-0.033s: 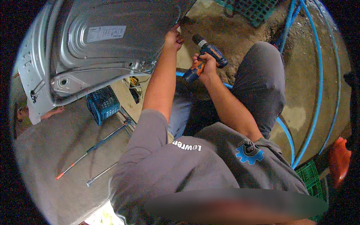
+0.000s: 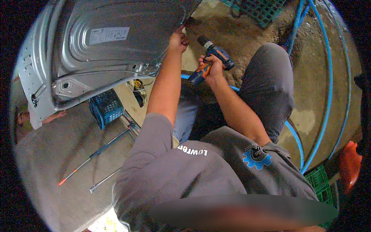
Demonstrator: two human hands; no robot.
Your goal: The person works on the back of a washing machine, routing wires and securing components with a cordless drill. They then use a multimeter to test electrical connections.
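My right hand [image 2: 212,69] is wrapped round the grip of a dark blue and orange cordless drill [image 2: 219,56]. Its black chuck points up and to the left, apart from the metal. My left hand [image 2: 179,40] reaches the right edge of a large grey sheet-metal panel [image 2: 127,50]. The index finger stretches toward the panel's edge, while the other fingers curl in. Whatever those fingers may hold is hidden. Pressed rings, holes and a white label [image 2: 109,35] mark the panel's face.
A blue plastic crate [image 2: 106,109] stands below the panel, near yellow wires [image 2: 137,84]. Long rods [image 2: 104,148] lie on the floor at left. Blue hoses [image 2: 329,77] loop on the right. A green crate [image 2: 266,13] sits at the far side. Another person's hand [image 2: 55,116] shows at far left.
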